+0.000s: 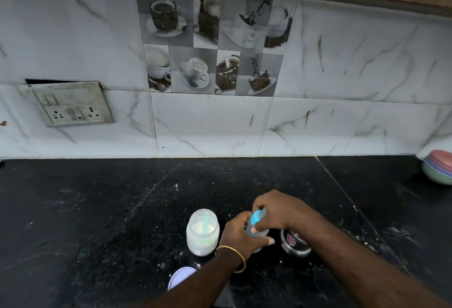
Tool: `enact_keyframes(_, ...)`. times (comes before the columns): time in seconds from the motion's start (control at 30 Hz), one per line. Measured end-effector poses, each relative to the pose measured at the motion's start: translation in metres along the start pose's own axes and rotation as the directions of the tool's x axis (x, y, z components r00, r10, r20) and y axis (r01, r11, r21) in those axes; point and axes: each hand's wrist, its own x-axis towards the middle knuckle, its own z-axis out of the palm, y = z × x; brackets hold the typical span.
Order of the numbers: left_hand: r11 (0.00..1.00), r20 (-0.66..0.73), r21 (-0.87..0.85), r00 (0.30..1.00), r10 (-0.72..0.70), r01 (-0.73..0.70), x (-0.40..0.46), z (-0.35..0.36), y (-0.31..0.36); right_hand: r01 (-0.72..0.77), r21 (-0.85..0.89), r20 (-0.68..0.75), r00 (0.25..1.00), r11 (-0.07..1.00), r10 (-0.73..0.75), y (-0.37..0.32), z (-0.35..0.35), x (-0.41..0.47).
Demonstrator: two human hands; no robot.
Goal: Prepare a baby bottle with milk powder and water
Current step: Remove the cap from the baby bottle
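- My left hand [241, 235] is closed around the body of the baby bottle [256, 230], and it keeps the bottle upright on the black counter [97, 210].
- My right hand [276, 212] is closed from above on the blue cap ring [256, 219] of the bottle; I cannot tell if I am opening it or tightening it.
- The bottle body looks pale and cloudy where it shows between my fingers, but I cannot say what is inside, because my hands cover most of it.
- Just left of the bottle stands the open jar of milk powder [202, 233], with a light blue scoop [206, 221] standing in the powder.
- The lid of the jar [181, 278] lies on the counter, nearer to me, so the jar is not yet closed.
- Just right of the bottle, partly under my right forearm, stands a steel flask [294, 243]; I suppose it holds the water.
- White powder crumbs lie on the counter around the jar.
- My judgement: the task is either near its start or near its end, and closing the jar is left in both cases.
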Motion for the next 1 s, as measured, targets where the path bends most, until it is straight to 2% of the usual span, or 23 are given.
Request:
enact_keyframes(0.17,1.000,-0.032,-0.015,0.999,-0.013,0.013,0.000,0.000,0.008,0.115,0.093,0.052,0.991,0.989,-0.120,0.017,-0.022,0.007)
enact_keyframes(0.33,1.000,-0.114,-0.008,0.993,-0.017,0.016,0.007,-0.013,0.017,0.121,0.193,-0.081,0.991,0.974,-0.107,0.043,-0.033,0.030)
enact_keyframes(0.4,1.000,-0.105,0.001,0.994,-0.026,0.026,0.009,-0.019,0.015,0.100,0.169,-0.128,0.989,0.981,-0.079,0.046,-0.024,0.042)
enact_keyframes(0.47,0.997,-0.241,-0.020,0.968,-0.075,0.072,-0.002,0.008,0.026,0.198,0.098,-0.016,0.980,0.975,-0.197,0.074,-0.007,0.049)
enact_keyframes(0.73,0.999,-0.318,-0.034,0.947,-0.041,0.032,-0.008,-0.003,0.033,0.297,-0.200,0.075,0.955,0.934,-0.288,0.075,0.041,0.076)
enact_keyframes(1.0,0.998,-0.454,-0.055,0.891,0.005,-0.034,-0.010,-0.028,0.054,0.345,-0.259,0.163,0.936,0.902,-0.311,0.081,0.061,0.092)
